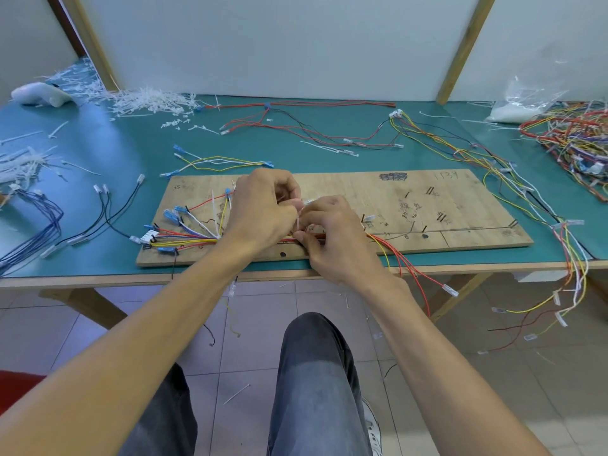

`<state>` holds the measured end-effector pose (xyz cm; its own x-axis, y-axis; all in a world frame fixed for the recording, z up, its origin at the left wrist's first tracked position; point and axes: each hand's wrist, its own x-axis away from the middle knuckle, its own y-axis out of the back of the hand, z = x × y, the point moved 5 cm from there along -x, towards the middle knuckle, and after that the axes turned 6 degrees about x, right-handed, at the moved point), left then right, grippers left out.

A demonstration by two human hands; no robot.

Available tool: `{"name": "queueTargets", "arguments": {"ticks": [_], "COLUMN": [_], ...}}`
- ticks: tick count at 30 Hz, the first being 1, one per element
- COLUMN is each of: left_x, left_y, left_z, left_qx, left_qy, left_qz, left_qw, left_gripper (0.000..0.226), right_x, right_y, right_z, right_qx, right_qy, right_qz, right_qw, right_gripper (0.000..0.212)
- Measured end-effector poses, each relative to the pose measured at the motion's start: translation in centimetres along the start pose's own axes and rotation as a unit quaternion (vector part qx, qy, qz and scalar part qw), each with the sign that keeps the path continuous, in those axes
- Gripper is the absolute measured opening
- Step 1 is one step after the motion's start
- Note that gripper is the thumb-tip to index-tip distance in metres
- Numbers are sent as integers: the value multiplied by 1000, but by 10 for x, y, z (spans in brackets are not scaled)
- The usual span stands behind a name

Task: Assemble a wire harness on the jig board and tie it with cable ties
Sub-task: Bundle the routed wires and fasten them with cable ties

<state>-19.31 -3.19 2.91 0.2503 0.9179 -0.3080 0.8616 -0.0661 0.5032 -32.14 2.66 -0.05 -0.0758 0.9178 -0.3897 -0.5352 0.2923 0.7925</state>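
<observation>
My left hand (263,209) and right hand (329,232) both pinch a cable tie (297,223) around the wire bundle (184,240) on the jig board (427,205), near the table's front edge. I should thread the tail squarely and cinch slowly, trapping no stray wire.

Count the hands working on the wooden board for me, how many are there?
2. The left hand is over the middle of the wooden board, and the right hand is beside it, both pinching a white cable tie around the wires.
</observation>
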Motion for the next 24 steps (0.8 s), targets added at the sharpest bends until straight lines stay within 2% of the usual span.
{"name": "queueTargets", "arguments": {"ticks": [3,6,10,13,16,18,20,22,24], "left_x": [0,1,-4,-6,-3,4,15,24,29], "left_y": [-2,-3,5,19,32,37,34,27,28], "left_z": [4,3,1,-5,-11,-18,-26,-32,-32], "left_qx": [14,19,8,-40,-35,-82,-128,-173,-204], "left_qy": [21,32,26,-24,-60,-120,-185,-222,-230], "left_qz": [-42,-49,52,117,84,38,39,72,71], "left_qw": [999,998,998,992,994,989,974,957,949], "left_gripper": [19,18,14,9,17,28,30,23,12], "right_x": [1,1,1,3,8,10,12,13,17], "right_y": [-2,-4,-2,4,12,17,18,19,23], "right_z": [-1,-2,-4,-4,-3,-1,4,6,9], "right_qx": [10,11,-2,-15,-62,-78,-71,-62,-43], "right_qy": [-6,-9,-13,-1,-2,3,14,13,12], "right_qz": [-17,-11,5,-15,-64,-102,-121,-137,-166], "right_qw": [1000,1000,1000,1000,996,992,990,989,985], "right_gripper": [10,13,10,21,48,53,58,60,56]}}
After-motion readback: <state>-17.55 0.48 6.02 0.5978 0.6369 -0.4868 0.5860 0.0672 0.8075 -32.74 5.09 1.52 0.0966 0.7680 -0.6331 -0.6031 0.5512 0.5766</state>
